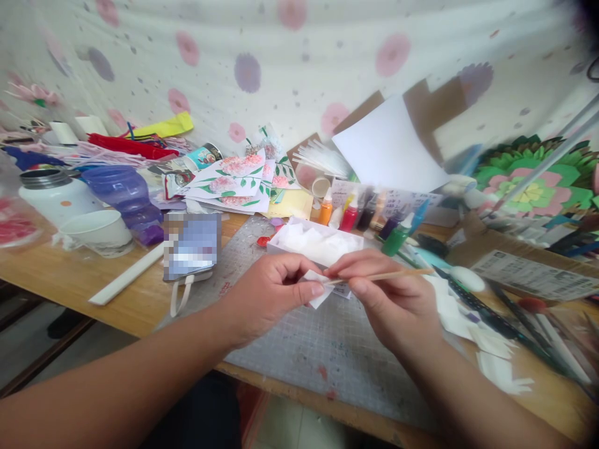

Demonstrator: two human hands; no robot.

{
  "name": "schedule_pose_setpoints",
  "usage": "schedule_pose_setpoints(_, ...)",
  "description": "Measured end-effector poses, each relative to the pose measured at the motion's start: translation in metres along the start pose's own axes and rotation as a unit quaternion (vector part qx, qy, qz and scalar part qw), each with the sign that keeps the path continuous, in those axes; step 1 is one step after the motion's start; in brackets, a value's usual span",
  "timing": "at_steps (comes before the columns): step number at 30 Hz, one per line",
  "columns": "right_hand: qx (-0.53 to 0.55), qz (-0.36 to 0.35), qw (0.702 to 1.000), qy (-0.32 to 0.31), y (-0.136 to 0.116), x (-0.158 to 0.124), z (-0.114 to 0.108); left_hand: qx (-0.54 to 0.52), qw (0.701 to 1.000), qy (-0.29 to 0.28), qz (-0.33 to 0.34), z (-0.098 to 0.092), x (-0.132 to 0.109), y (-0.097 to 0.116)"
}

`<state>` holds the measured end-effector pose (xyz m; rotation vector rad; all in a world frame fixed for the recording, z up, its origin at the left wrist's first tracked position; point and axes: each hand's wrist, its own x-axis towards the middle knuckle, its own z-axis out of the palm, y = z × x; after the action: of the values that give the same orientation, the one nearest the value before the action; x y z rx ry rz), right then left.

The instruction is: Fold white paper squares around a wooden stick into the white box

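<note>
Paper piece (319, 293) pinched by left hand (271, 293) fingers; right hand (388, 299) fingers pinch thin wooden stick (388, 275), tip touching paper, above cutting mat (299, 349).

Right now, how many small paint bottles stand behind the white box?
About 5, blurred: orange bottle, red bottle, dark bottle, purple bottle and green bottle, in a row behind the white box. More may be hidden.

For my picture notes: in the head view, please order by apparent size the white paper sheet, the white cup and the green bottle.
1. white paper sheet
2. white cup
3. green bottle
The sheet lies farther back, so its true size is unsure.
</note>
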<state>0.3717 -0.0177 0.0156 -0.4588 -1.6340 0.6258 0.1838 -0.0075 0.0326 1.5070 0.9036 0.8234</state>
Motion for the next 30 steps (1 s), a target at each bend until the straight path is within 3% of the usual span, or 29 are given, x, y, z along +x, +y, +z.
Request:
schedule_pose_setpoints(5,-0.026,-0.015,1.0,0.0,-0.0024,0.0014,0.0,-0.024,1.0,0.005,0.013,-0.0004,0.0017,-0.0019)
schedule_pose_setpoints(17,0.021,0.006,1.0,0.007,0.0033,-0.0035,-0.0011,0.031,0.998,0.036,0.046,-0.0039,0.0005,-0.0021)
schedule_pose_setpoints(24,-0.002,-0.006,1.0,0.01,0.0003,-0.0023,-0.0002,0.043,0.997,0.053,0.034,-0.004,0.0017,-0.0041)
schedule_pose_setpoints(30,-0.006,-0.004,1.0,0.013,0.001,-0.0028,-0.0004,-0.006,0.998,0.039,0.045,-0.0035,0.0028,-0.008)
